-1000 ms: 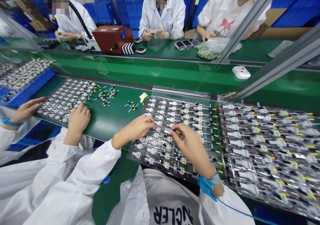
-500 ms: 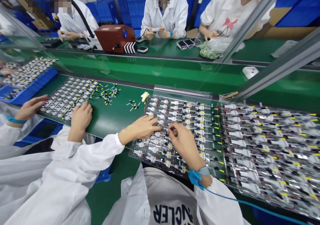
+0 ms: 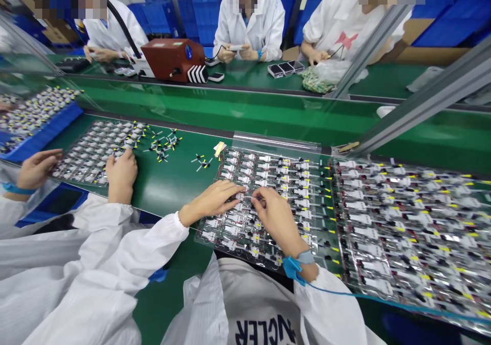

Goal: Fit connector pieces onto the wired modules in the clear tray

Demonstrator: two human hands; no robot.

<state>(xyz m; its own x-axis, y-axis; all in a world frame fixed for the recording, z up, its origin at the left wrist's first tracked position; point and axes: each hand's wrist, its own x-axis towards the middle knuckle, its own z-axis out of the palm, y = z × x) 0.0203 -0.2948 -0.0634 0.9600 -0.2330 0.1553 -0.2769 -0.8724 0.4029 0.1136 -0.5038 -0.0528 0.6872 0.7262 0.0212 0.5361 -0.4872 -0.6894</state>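
A clear plastic tray (image 3: 209,237) lies before me, holding rows of small white parts with red and black wires and yellow tips. My left hand (image 3: 215,200) rests over its middle-left rows, fingers bent down and thumb close to them. What sits under those fingertips is hidden. Just to the right, my right hand (image 3: 276,214) pinches thumb and forefinger together over the same rows. A small dark piece shows at that pinch, too small to name. The two sets of fingertips are a short gap apart. A blue wrist strap (image 3: 293,269) with a cord circles my right wrist.
A second filled tray (image 3: 383,222) adjoins on the right. Loose yellow-tipped pieces (image 3: 166,143) lie on the green bench (image 3: 161,176). At left, a co-worker's hands (image 3: 121,173) work at another tray (image 3: 86,150). A metal post (image 3: 418,99) slants across the right; people sit opposite.
My right hand has shifted slightly left along with the whole view. My left hand keeps nearly the same place over the tray. The co-worker's hands stay at their tray.
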